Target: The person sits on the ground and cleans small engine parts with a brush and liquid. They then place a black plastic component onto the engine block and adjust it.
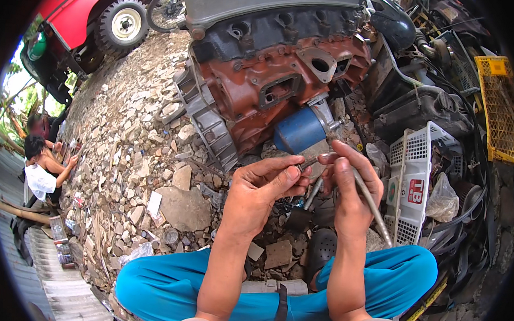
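L hand (261, 186) is pinching small, slim dark-metal piece (308, 162) btwn thumb + fingertips, in front of bulky rust-red metal engine block (246, 82); R hand (352, 190) is gripping long, thin grey metal rod (372, 204), fingertips reaching piece's other end, contact unclear. Step is prob. needing firm L pinch, light R fingertips, rod tail swinging free.

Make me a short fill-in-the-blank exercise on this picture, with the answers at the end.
1. The hand with the long metal rod is the person's ____ one.
2. The cylindrical canister beside the reddish-brown engine block is coloured ____.
3. The white crate stands nearer to the person than the ____ crate.
4. The vehicle at the upper left has ____ bodywork.

Missing words: right; blue; yellow; red.
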Demonstrator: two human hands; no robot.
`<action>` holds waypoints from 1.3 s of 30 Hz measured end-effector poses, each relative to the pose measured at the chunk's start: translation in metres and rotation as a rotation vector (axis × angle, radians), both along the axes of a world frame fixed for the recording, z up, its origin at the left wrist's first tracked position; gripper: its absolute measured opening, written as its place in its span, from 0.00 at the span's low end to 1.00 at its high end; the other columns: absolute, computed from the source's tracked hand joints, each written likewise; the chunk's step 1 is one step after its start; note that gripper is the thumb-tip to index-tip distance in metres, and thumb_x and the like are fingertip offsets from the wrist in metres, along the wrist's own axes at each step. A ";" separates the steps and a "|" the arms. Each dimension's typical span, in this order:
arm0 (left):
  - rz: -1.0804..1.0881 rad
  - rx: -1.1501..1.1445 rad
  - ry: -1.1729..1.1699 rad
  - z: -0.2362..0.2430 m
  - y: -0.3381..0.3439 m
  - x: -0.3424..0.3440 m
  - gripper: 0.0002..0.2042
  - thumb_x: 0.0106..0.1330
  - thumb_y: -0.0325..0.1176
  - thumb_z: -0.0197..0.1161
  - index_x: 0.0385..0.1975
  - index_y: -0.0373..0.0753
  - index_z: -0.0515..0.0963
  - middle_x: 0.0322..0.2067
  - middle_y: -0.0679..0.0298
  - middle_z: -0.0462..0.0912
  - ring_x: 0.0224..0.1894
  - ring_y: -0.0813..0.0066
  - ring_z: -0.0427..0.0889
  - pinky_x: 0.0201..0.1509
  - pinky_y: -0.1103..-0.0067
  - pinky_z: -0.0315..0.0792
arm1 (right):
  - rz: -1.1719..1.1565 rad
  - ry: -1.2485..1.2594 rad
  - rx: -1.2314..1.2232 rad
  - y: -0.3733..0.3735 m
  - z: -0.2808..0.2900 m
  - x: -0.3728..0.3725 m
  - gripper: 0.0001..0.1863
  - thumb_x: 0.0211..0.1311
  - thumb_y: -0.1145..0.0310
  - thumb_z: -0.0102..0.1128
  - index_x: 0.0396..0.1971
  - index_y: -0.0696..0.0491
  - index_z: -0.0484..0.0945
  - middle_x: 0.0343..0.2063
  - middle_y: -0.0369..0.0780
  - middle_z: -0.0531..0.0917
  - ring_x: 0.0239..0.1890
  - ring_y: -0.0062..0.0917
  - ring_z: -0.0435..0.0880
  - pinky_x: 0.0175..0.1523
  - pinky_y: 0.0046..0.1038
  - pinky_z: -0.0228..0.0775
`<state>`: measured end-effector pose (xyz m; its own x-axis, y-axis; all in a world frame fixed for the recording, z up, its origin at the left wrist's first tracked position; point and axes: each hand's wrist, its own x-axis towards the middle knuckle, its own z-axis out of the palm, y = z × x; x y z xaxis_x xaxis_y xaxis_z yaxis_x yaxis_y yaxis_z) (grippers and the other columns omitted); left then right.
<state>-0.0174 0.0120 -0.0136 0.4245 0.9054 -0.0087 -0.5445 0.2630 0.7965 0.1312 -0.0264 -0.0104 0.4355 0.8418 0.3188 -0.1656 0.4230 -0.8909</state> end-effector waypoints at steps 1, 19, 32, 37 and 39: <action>0.019 0.002 -0.002 0.000 0.000 0.001 0.11 0.63 0.26 0.63 0.44 0.31 0.79 0.38 0.54 0.84 0.39 0.69 0.84 0.45 0.76 0.81 | 0.002 0.005 0.014 -0.001 0.003 0.002 0.13 0.65 0.70 0.57 0.44 0.61 0.79 0.31 0.41 0.84 0.26 0.12 0.76 0.28 0.14 0.65; 0.392 0.177 0.127 -0.001 -0.003 0.006 0.09 0.62 0.30 0.66 0.38 0.33 0.82 0.34 0.61 0.85 0.36 0.81 0.81 0.43 0.83 0.74 | 0.146 -0.158 0.048 -0.010 -0.001 -0.027 0.19 0.72 0.62 0.47 0.42 0.64 0.80 0.26 0.42 0.84 0.25 0.19 0.81 0.30 0.20 0.72; 0.498 0.271 0.146 0.007 0.007 -0.012 0.08 0.64 0.27 0.61 0.40 0.30 0.80 0.38 0.54 0.83 0.42 0.66 0.83 0.48 0.74 0.79 | 0.034 -0.345 0.248 -0.001 -0.015 -0.033 0.15 0.68 0.66 0.51 0.37 0.64 0.80 0.24 0.42 0.83 0.25 0.24 0.80 0.31 0.23 0.71; 0.470 0.230 0.102 0.005 0.005 -0.004 0.10 0.61 0.30 0.66 0.39 0.32 0.82 0.34 0.63 0.85 0.34 0.85 0.79 0.42 0.87 0.70 | 0.047 -0.101 0.263 -0.003 -0.012 -0.034 0.17 0.65 0.77 0.53 0.51 0.62 0.65 0.28 0.44 0.83 0.26 0.19 0.80 0.32 0.18 0.70; 0.461 0.227 0.120 0.004 0.004 -0.003 0.10 0.61 0.30 0.66 0.39 0.33 0.82 0.34 0.63 0.85 0.35 0.85 0.79 0.43 0.87 0.70 | 0.066 -0.076 0.240 -0.005 -0.009 -0.029 0.17 0.63 0.81 0.52 0.50 0.59 0.60 0.32 0.45 0.81 0.34 0.21 0.82 0.34 0.18 0.71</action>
